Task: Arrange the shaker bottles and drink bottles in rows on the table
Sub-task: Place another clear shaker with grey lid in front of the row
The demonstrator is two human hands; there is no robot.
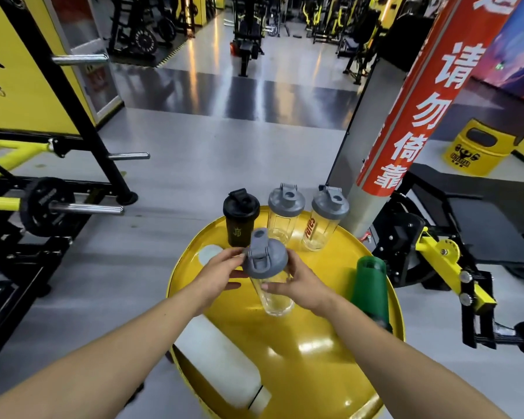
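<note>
A clear shaker bottle with a grey lid [265, 261] stands upright in the middle of the round yellow table [309, 367]. My left hand [221, 276] and my right hand [300, 282] both grip its sides just under the lid. Along the table's far edge stand a black shaker [240, 217], a clear shaker with a grey lid [285, 213] and a clear shaker with red lettering [327, 219]. A green bottle [371, 290] stands at the right edge. A white bottle [221, 361] lies on its side at the near left, partly under my left forearm.
A grey pillar wrapped in a red banner [406, 116] rises just behind the table on the right. A black and yellow weight machine [454, 261] stands to the right, a rack with a barbell plate [47, 207] to the left. A yellow bin [478, 149] sits far right.
</note>
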